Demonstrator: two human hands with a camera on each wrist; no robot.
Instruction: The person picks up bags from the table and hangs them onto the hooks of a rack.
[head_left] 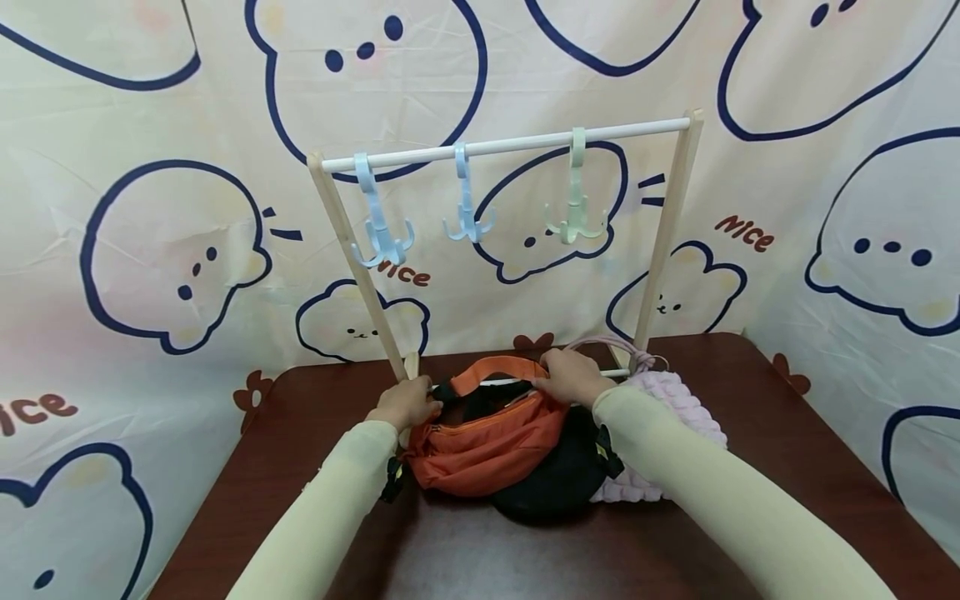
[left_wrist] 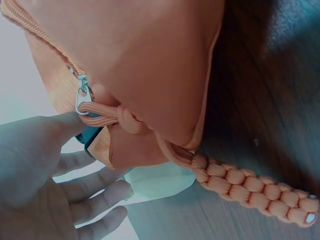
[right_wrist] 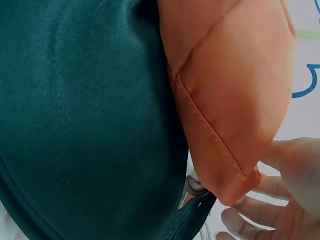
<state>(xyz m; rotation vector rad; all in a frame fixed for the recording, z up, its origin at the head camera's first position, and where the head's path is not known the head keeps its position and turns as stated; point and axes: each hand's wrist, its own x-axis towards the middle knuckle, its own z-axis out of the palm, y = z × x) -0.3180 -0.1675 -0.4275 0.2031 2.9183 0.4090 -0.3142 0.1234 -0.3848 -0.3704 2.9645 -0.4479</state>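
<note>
An orange waist bag (head_left: 480, 454) with a zipper and an orange strap (head_left: 495, 367) lies on the table. My left hand (head_left: 407, 405) holds its left end; in the left wrist view the thumb lies by the zipper pull (left_wrist: 82, 97) and the other fingers reach behind. From that end hangs a braided orange cord (left_wrist: 250, 192). My right hand (head_left: 573, 377) pinches the bag's right upper corner, thumb in front and fingers behind, as the right wrist view shows. A black bag (head_left: 555, 475) sits partly hidden behind and right of the orange one, under my right forearm.
Over the bags stands a wooden rack with a white rod (head_left: 517, 143). Two blue hooks (head_left: 384, 237) and a green hook (head_left: 576, 200) hang from it. A pink puffy bag (head_left: 675, 400) lies at the right on the brown table (head_left: 795, 500). A patterned curtain encloses the back and sides.
</note>
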